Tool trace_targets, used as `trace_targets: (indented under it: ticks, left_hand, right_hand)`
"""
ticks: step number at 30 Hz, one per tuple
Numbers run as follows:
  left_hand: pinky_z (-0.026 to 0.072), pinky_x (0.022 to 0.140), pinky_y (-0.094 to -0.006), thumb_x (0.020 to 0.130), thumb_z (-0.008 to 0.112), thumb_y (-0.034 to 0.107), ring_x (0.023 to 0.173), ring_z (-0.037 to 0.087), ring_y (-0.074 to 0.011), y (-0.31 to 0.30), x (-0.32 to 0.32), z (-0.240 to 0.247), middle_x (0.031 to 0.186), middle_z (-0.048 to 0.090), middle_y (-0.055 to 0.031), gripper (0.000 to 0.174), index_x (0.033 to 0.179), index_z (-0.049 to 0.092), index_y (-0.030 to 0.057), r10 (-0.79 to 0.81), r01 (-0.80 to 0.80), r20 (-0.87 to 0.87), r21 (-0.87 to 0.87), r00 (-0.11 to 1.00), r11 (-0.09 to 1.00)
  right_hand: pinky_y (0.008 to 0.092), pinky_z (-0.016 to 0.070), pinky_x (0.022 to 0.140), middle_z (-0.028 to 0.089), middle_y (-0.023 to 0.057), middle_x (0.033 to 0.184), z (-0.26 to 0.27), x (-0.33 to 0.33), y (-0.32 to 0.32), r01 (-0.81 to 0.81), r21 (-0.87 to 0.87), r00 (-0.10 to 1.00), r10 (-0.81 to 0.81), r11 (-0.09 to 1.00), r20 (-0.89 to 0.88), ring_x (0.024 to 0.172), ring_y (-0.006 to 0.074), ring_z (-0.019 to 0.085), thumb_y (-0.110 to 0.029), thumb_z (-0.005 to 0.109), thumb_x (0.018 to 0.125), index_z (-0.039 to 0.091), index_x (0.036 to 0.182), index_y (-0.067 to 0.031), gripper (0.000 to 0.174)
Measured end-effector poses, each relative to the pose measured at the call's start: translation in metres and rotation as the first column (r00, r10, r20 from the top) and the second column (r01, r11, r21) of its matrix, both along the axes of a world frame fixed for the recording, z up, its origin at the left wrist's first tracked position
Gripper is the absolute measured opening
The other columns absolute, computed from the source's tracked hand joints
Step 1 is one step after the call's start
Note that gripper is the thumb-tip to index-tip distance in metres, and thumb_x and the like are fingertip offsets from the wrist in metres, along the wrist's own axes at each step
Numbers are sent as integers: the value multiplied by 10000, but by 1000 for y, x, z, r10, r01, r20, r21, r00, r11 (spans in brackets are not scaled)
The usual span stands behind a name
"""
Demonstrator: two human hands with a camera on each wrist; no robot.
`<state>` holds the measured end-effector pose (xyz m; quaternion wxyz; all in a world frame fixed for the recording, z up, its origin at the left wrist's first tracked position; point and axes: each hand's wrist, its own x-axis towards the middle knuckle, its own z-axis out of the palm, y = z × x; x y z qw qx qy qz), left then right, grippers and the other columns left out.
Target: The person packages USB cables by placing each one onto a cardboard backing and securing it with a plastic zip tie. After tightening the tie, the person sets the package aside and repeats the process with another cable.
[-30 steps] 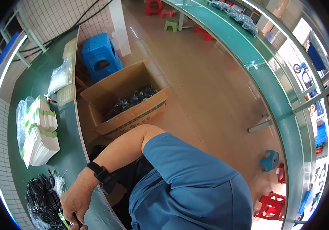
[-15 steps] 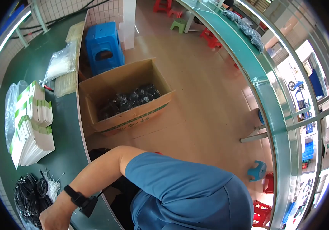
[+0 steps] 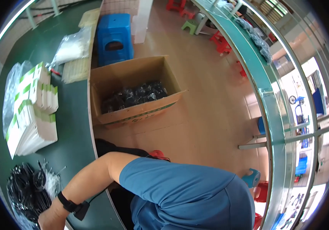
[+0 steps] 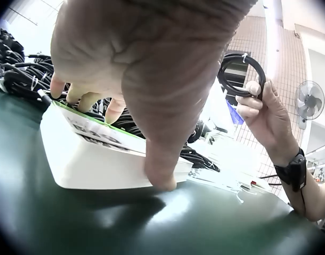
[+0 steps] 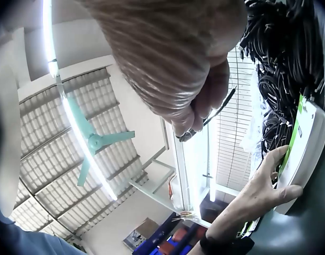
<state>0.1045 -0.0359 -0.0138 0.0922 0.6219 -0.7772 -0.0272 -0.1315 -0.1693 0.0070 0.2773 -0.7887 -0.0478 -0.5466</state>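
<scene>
While the left hand (image 4: pixel 146 69) grips the white box (image 4: pixel 98 159) on the green worktop (image 4: pixel 152 228), with its fingertips hooked over the green-edged far rim and its thumb pressed to the near edge, the right hand (image 4: pixel 263 114) is raised well off to the side. It pinches a tied coil of black cable (image 4: pixel 241 74) between thumb and fingers. The box lies directly under the left palm. The coil stands above the right hand's fingers, clear of the worktop. Just beyond the left fingertips is a heap of loose cable coils (image 4: pixel 19 74), close against the box's far side.

As I judge it, the step in hand is bringing coil and box together. It should go best if the left hand holds the box flat and steady rather than squeezing it, since thin card is likely to buckle under the thumb. These views do not show whether the box's mouth is open, so that is worth checking before the coil comes across.

The right hand would do well to hold the coil at its tie so the loops cannot spring apart. It should approach from the left thumb's side, away from the heap, where stray loops could snag. In the right wrist view the pinch looks light, at the fingertips only, and a firmer hold would be safer.
</scene>
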Motion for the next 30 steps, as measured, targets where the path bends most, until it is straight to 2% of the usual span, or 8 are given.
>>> trace_targets:
  ticks: [4,5,9,20,21,22,24,30]
  left_hand:
    - [403,1138,-448,800,803,224,1334,531,-377,-11,28,-17,1435,556,-234,817,1515,467,15,23,-22,-18,32,1000,999]
    - [291,1216,-492,749,842,303,1480,363,-417,2,5,4,1571,431,-246,958,1568,415,46,237,-245,68,170,969,955]
    - [366,1144,-491,764,825,540,1375,462,-408,6,-11,25,1458,513,-222,999,1537,450,29,70,-86,128,126,989,988]
    - [411,1123,-457,770,847,429,1314,539,-383,10,-25,28,1428,568,-205,911,1521,493,56,188,-188,6,102,982,977]
    - [409,1131,-448,803,829,345,1325,542,-371,12,-17,19,1437,573,-205,827,1505,507,51,119,-115,-45,71,992,991]
    - [407,1140,-438,836,812,261,1336,545,-359,12,-11,19,1447,578,-205,746,1490,522,46,57,-56,-80,8,995,998]
    - [420,1140,-432,865,740,85,1310,583,-354,20,-11,19,1391,636,-207,557,1401,597,30,213,-201,-184,81,960,976]
    - [578,830,-401,887,654,-8,981,710,-338,23,-22,34,1081,738,-134,253,1132,702,24,122,-147,-96,-321,988,936]
  right_hand:
    - [401,556,679,775,32,883,-1,-20,7,-145,64,989,144,987,27,792,248,730,-297,733,863,805,969,-183,171]
    - [402,559,684,776,36,894,-3,-28,8,-137,97,991,137,986,12,797,252,732,-291,732,865,803,964,-185,162]
    - [336,569,736,779,25,921,-9,-32,-7,-131,119,991,134,984,-14,811,218,732,-240,760,886,800,1031,-163,169]
    - [310,515,650,682,95,813,2,-88,-18,-333,268,943,315,904,108,713,190,623,-59,754,901,657,997,33,164]
    - [307,509,646,667,113,798,38,-89,18,234,217,897,-125,948,-423,708,178,613,-58,758,899,652,992,38,171]
    - [303,504,643,653,131,783,76,-97,51,662,-121,438,-513,740,-738,702,166,603,-57,762,896,647,987,42,178]
    - [238,510,673,749,25,900,6,-89,-6,-49,372,974,127,927,-187,744,63,632,-108,782,893,768,1042,-35,166]
    - [214,510,694,706,25,991,6,-88,-1,-30,549,943,207,835,-262,806,62,626,58,736,906,715,1082,7,185]
